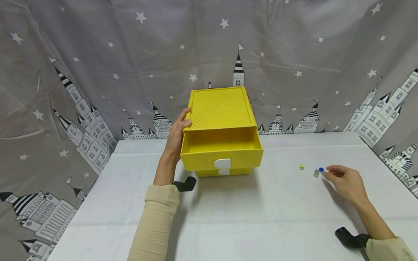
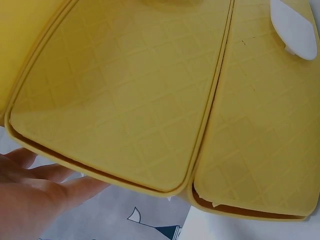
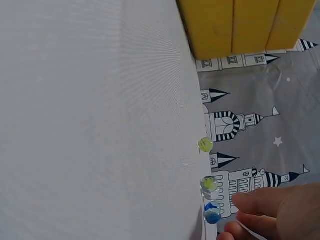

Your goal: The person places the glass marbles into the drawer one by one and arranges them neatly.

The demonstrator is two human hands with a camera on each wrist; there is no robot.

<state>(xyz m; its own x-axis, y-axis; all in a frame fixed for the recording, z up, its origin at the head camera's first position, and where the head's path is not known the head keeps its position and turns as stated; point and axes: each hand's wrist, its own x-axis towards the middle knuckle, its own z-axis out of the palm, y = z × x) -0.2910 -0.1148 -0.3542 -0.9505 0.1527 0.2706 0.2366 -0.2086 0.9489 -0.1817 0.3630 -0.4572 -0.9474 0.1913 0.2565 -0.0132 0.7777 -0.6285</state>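
While left hand (image 1: 176,133) touches drawers (image 1: 203,161), half-curled right hand (image 1: 348,182) hovers beside marbles (image 3: 210,184).

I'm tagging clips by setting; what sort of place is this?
Probably a staged tabletop filming corner: a grey castle-printed fabric backdrop behind a white-covered table, with a yellow plastic drawer box.

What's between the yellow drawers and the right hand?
The head view shows white cloth with a yellowish marble, then a marble cluster close to the right hand.

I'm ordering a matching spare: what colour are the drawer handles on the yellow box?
White. Both drawer handles show best in the head view.
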